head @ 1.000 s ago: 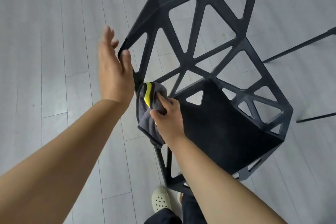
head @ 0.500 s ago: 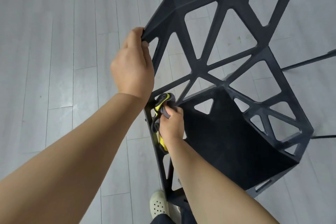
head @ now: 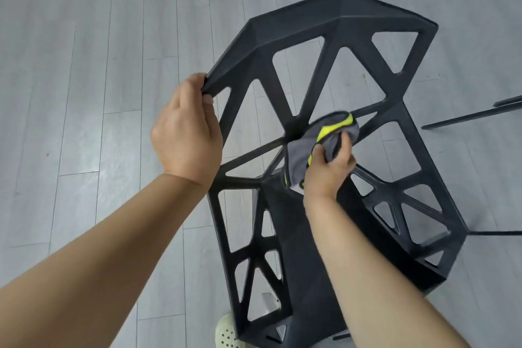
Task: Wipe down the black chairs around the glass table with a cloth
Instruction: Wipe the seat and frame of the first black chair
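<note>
The cloth (head: 319,144) has travelled from the left rear corner of the black chair (head: 339,17), down by the seat, up to the middle of the backrest lattice. There the right hand (head: 327,169) bunches it in curled fingers and presses it against a junction of struts. The left hand (head: 186,133), spread a second ago, now wraps the backrest's upper left edge, steadying the chair on the grey floor (head: 84,65). The wiping seems to be working across the back struts. The seat, the right side and the other chairs likely remain.
</note>
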